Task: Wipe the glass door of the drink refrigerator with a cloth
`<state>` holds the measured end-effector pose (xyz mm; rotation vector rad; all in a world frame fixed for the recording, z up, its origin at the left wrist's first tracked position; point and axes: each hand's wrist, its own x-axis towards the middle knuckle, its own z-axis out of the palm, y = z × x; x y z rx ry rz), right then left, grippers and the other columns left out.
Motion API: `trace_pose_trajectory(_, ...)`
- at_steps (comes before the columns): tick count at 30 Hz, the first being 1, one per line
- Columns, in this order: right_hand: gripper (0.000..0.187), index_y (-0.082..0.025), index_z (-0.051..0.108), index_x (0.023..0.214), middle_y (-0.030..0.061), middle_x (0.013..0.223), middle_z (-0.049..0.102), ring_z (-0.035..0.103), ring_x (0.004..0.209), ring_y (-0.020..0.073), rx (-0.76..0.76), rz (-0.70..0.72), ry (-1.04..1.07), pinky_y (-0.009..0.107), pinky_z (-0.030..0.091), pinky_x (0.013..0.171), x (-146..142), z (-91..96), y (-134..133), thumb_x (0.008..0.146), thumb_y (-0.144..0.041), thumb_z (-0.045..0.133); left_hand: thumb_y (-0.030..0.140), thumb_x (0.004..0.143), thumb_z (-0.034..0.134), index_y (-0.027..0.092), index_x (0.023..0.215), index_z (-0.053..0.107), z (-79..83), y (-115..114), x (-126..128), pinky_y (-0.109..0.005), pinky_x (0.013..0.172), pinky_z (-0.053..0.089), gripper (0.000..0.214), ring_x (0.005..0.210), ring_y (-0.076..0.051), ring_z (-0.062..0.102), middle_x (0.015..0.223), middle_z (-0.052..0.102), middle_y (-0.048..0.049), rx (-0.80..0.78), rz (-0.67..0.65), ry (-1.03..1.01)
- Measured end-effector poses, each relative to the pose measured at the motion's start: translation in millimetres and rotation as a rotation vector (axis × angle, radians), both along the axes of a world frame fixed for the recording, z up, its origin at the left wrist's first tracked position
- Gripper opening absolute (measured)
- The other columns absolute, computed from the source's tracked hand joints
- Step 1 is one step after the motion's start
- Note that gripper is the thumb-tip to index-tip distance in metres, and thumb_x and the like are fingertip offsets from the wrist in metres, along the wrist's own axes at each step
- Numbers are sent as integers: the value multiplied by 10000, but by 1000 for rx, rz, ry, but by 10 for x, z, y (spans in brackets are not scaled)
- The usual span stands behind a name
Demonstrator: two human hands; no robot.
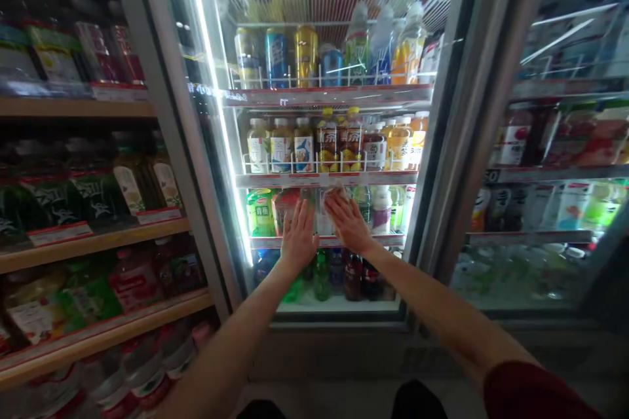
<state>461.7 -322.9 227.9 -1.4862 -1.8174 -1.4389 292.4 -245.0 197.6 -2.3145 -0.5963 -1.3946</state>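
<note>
My left hand (298,236) lies flat, fingers stretched upward, against the glass door of a lit drinks fridge. To its right, my right hand (350,219) is pressed to the glass with its fingers together. Under its fingertips shows a pale, crumpled cloth-like piece (336,192), blurred and partly hidden. Behind the glass and the hands stand drinks on the third shelf, among them a green pack (259,211) at the left and a purple-labelled bottle (382,209) at the right.
Bottled teas (304,144) and cans (305,52) fill the fridge shelves above; small bottles (322,278) stand at the bottom. Wooden shelves (88,242) with drinks are at the left. A metal door frame (496,118) and another fridge lie to the right.
</note>
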Motion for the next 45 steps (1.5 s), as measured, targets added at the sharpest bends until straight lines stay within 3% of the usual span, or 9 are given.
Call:
trace_pose_trajectory(2, 603, -165, 406, 1420, 95, 1453, 433, 311, 1396, 233, 5, -14, -39, 505, 171, 1172, 94, -27, -87, 819, -115, 437, 204, 783, 514, 116, 1463, 243, 7, -59, 113, -509, 1160, 184, 737, 1432, -266, 221, 1518, 289, -179, 16, -19, 21)
trace_pose_trajectory(8, 579, -142, 341, 1454, 136, 1472, 391, 246, 1422, 265, 370, -107, 186, 530, 223, 1144, 521, 241, -366, 878, -183, 387, 189, 788, 486, 116, 1474, 217, 46, -221, 378, -516, 1166, 160, 741, 1442, -258, 186, 1530, 271, -162, 43, -92, 57)
trace_pose_trajectory(15, 544, -140, 395, 1420, 139, 1407, 476, 317, 1392, 256, 275, -135, 37, 487, 315, 1117, 806, -106, -624, 876, -139, 389, 162, 783, 475, 95, 1431, 307, -41, -417, 714, -519, 1150, 196, 673, 1435, -268, 211, 1514, 302, -179, 87, -173, 114)
trace_pose_trajectory(22, 579, -66, 314, 1454, 199, 1475, 352, 234, 1420, 292, 559, -201, 302, 530, 333, 1095, 1152, 220, -800, 889, -186, 355, 161, 783, 478, 111, 1443, 292, -63, -566, 971, -519, 1154, 184, 687, 1440, -266, 192, 1520, 292, -170, 85, -210, 112)
trace_pose_trajectory(28, 564, -89, 336, 1447, 173, 1473, 369, 185, 1438, 274, 337, -65, 246, 540, 301, 1129, 874, -206, -614, 891, -182, 345, 137, 777, 465, 106, 1435, 304, -95, -621, 944, -533, 1149, 191, 678, 1440, -263, 190, 1523, 281, -169, 51, -197, 143)
trace_pose_trajectory(31, 527, -97, 420, 1398, 143, 1451, 412, 207, 1434, 244, 174, -12, 144, 489, 287, 1157, 729, -110, -537, 878, -144, 345, 129, 786, 449, 94, 1424, 328, -67, -634, 843, -540, 1153, 177, 650, 1437, -270, 198, 1525, 276, -165, 5, -179, 138)
trace_pose_trajectory(36, 576, -36, 331, 1435, 181, 1502, 305, 103, 1456, 269, 338, -45, 320, 521, 236, 1168, 601, 193, -367, 879, -182, 348, 114, 804, 416, 99, 1430, 321, 44, -675, 735, -515, 1168, 181, 633, 1442, -246, 186, 1528, 278, -156, -14, -229, 57)
trace_pose_trajectory(40, 573, -94, 312, 1453, 146, 1501, 325, 138, 1453, 229, 139, 97, 197, 471, 270, 1168, 443, 154, -260, 904, -256, 353, 95, 827, 345, 89, 1431, 312, 170, -634, 800, -430, 1158, 278, 605, 1432, -198, 225, 1510, 320, -161, -35, -396, 5)
trace_pose_trajectory(45, 681, -68, 305, 1441, 202, 1506, 277, 175, 1438, 298, 28, 320, 69, 538, 292, 1139, 532, 162, -479, 815, -284, 465, 131, 844, 359, 57, 1426, 295, 265, -583, 964, -415, 1148, 312, 590, 1436, -195, 210, 1514, 298, -185, -24, -563, 20)
